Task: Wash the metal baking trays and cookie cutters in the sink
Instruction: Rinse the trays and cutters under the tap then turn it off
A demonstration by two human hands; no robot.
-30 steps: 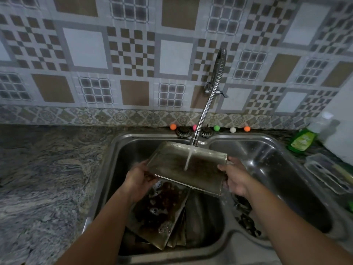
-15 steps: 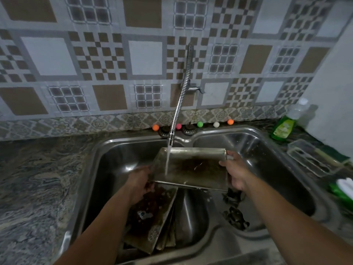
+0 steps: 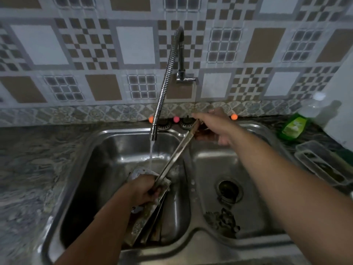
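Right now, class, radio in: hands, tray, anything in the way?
Left hand grips tray low end; right hand holds top. Tray on edge beside running tap. More trays stacked beneath.

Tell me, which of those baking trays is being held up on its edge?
The tray gripped by both hands, left hand low and right hand high. It slants up beside the water stream; the other trays lie stacked in the left basin.

Brown-and-white checkered tiles [image 3: 91, 54], green bottle [image 3: 293, 128].

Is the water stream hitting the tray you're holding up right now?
Apart. In the head view the water stream falls left of the tilted tray, with bare sink wall visible between them down to the left hand.
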